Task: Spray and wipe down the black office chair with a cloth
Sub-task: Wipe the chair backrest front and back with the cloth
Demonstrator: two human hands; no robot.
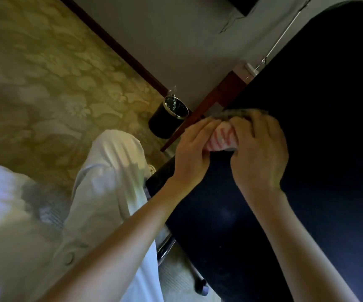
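Both forearms reach in; left hand [192, 149] and right hand [260, 149] each clench a bunched striped cloth [223, 136] against the black chair [318, 127].

A bunched pink-and-white striped cloth [222, 137] presses against the edge of the dark, upright black office chair [320, 131] back

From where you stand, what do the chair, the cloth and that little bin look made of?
Chair: looks like matte black upholstery, fabric or leatherette; too dark to tell.
Cloth: soft woven fabric, white with pink stripes, bunched between both hands.
Bin: black body with a shiny, metal-looking rim and a clear liner.
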